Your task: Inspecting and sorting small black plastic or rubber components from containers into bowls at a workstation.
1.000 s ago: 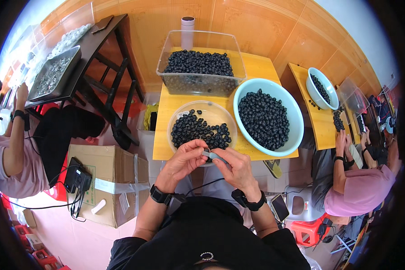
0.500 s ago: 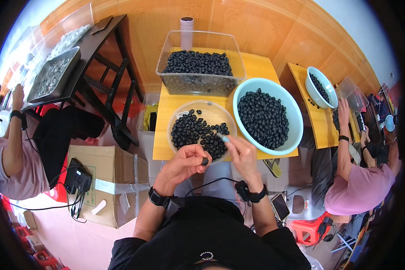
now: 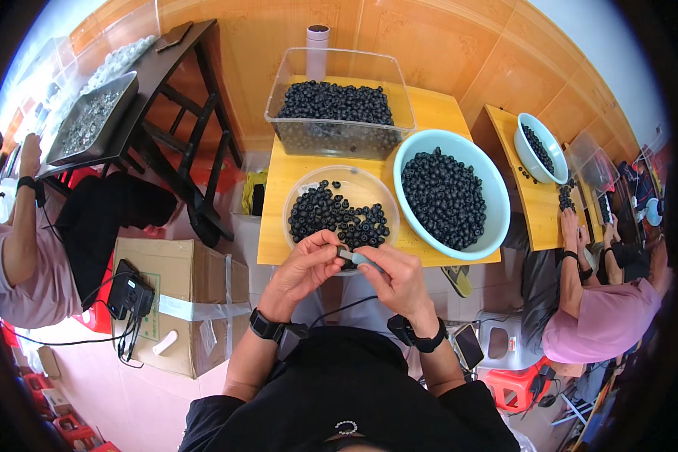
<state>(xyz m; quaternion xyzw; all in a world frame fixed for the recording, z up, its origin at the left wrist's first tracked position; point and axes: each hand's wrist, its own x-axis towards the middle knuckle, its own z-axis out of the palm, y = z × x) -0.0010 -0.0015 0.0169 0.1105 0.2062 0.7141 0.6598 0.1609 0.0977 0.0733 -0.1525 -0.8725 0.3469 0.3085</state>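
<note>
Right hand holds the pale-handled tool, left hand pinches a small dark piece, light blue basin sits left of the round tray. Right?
Basin side is wrong: the head view shows the light blue basin right of the round tray. The rest stands: right hand holds the pale-handled tool, left hand pinches a small dark piece.

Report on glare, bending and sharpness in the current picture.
Head view: glare whites out the upper left, beyond the dark tray; head view: the top edge of the orange wall curves at right, and black rims the picture; head view: left hand and right hand look fairly sharp, but the tool is too small for fine detail.
</note>
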